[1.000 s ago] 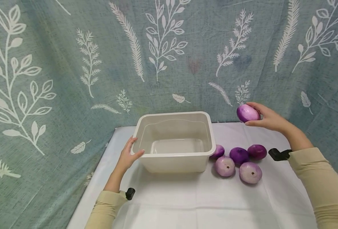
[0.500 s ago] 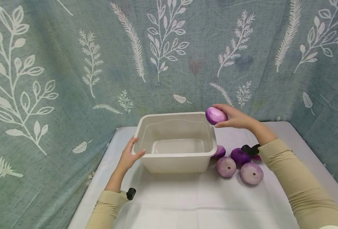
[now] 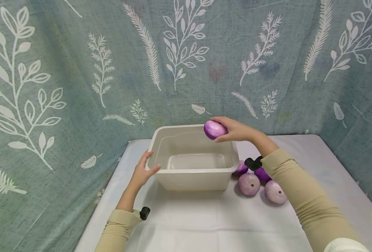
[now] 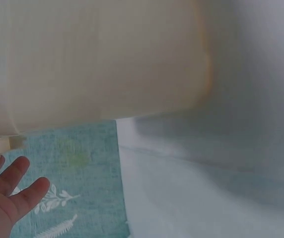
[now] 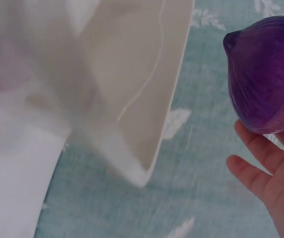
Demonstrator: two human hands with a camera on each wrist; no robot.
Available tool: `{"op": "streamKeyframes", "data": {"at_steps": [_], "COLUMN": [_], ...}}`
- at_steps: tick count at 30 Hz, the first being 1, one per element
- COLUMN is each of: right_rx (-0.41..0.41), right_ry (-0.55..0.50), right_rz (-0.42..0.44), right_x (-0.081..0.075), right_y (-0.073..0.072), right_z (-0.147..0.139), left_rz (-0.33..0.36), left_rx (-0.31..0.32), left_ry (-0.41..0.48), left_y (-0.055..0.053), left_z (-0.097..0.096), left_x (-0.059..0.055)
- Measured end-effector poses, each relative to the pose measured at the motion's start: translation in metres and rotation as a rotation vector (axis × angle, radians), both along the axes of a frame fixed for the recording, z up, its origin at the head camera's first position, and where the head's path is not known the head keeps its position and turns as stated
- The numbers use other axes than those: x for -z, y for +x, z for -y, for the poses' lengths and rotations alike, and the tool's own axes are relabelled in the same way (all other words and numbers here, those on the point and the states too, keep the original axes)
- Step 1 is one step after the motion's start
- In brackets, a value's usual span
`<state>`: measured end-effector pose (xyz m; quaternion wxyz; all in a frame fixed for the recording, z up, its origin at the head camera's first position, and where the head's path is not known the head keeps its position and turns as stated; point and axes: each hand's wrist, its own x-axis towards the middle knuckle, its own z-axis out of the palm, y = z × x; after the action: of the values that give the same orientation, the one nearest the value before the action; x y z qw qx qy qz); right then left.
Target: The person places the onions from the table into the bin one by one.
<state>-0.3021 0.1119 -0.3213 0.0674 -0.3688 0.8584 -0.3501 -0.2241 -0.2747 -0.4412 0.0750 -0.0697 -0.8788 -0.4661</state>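
Note:
My right hand pinches a purple onion between thumb and fingers, holding it over the back right part of a beige plastic tub. In the right wrist view the onion shows a pointed tip, and two spread fingers lie under it. My left hand rests at the tub's front left corner, its thumb over the front rim and fingertips at the left rim. Extended fingers of that hand show below the tub in the left wrist view. The visible inside of the tub holds nothing.
Right of the tub lie several more onions, among them a pale one, another pale one and a purple one. My right sleeve covers part of the group. A patterned cloth hangs behind the white-covered table.
My right hand has carried the onion leftward, from the right of the tub to above it. My left hand and the tub stay in place.

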Motion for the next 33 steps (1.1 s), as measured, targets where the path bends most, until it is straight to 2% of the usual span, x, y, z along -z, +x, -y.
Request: {"op": "streamKeyframes", "data": {"at_steps": [11, 18, 22, 29, 33], "right_rx": [-0.088, -0.103, -0.077, 0.024, 0.134], "right_ry": [0.065, 0.102, 0.102, 0.019, -0.035], "right_rz": [-0.009, 0.004, -0.007, 0.017, 0.012], "right_x": [-0.009, -0.014, -0.013, -0.016, -0.008], "right_y": [-0.006, -0.007, -0.005, 0.011, 0.025], "right_z": [0.035, 0.035, 0.028, -0.001, -0.024], "left_rz": [0.002, 0.018, -0.009, 0.013, 0.008], "left_rx": [-0.020, -0.025, -0.008, 0.010, 0.016], "left_ry": [-0.004, -0.008, 0.006, 0.034, 0.034], "left_y": [0.000, 0.002, 0.002, 0.022, 0.023], "left_z": [-0.004, -0.007, -0.005, -0.021, -0.020], "left_x": [-0.003, -0.005, -0.003, -0.035, -0.035]}}
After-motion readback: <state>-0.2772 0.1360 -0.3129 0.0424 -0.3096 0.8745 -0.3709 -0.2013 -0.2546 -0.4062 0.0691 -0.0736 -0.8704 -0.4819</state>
